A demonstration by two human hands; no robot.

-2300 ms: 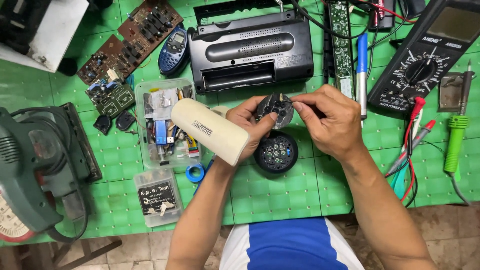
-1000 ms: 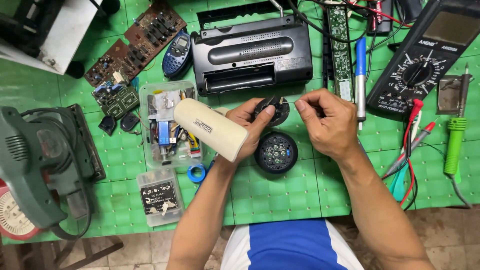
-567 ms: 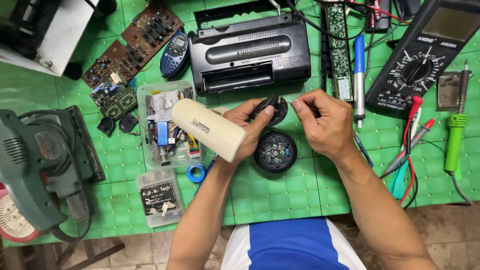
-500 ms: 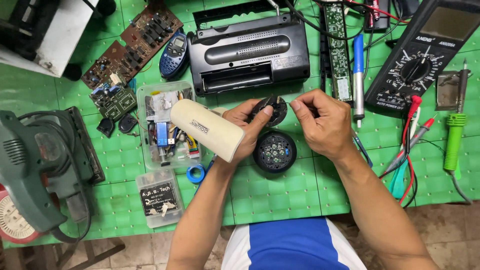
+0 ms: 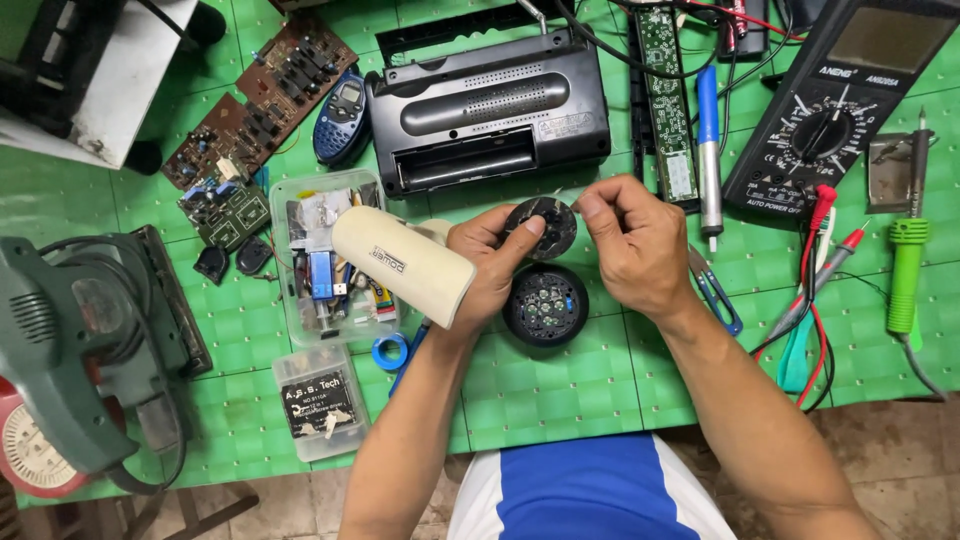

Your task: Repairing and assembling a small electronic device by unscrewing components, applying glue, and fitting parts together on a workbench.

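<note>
My left hand [image 5: 490, 262] grips a cream cylindrical torch body [image 5: 402, 265] and pinches a small round dark disc part [image 5: 545, 222] with thumb and fingers. My right hand [image 5: 628, 240] meets it from the right, fingertips pinching at the disc's upper right edge, where a thin wire shows. Just below both hands, a round black reflector head with several LED holes [image 5: 545, 304] lies on the green cutting mat [image 5: 560, 385].
A black radio [image 5: 487, 105] lies above the hands. A multimeter [image 5: 835, 110] with red leads, a green soldering iron [image 5: 905, 270], a blue pen [image 5: 708, 150] and snips [image 5: 715, 290] lie right. Parts boxes [image 5: 325, 260], circuit boards [image 5: 265, 95] and a green sander [image 5: 70, 350] lie left.
Both hands stay together on the disc part, with only small finger shifts; the hands and torch body sit slightly higher over the mat than before.
</note>
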